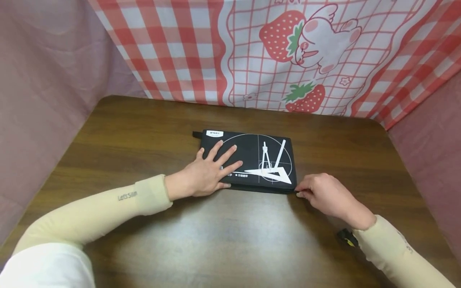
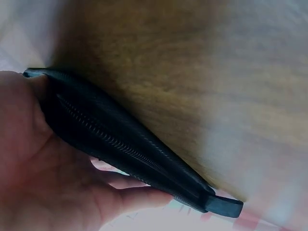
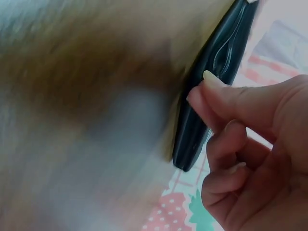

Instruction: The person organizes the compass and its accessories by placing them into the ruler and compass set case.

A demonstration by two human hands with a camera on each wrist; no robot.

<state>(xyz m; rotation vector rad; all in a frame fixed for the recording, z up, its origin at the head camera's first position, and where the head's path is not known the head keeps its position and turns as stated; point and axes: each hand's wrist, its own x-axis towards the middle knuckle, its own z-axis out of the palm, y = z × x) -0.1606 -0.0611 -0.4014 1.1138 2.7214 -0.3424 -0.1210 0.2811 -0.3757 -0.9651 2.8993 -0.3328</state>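
A flat black zippered case (image 1: 248, 148) lies on the table, printed with white drawings of a compass and a set square. My left hand (image 1: 207, 172) rests on its left part with fingers spread. In the left wrist view, the closed zipper teeth (image 2: 110, 139) run along the side beside that palm, toward a black loop tab (image 2: 225, 206). At the near right corner, my right hand (image 1: 325, 196) pinches the zipper pull between thumb and forefinger; the fingertips mostly hide it. The right wrist view shows the zipper edge (image 3: 231, 43) with a narrow gap next to the thumb.
The brown wooden table (image 1: 223, 240) reaches back to a red and white strawberry-print curtain (image 1: 252, 52). Pink cloth (image 1: 47, 72) hangs at the left, with more at the right. A small black and yellow object (image 1: 347, 237) is at my right wrist.
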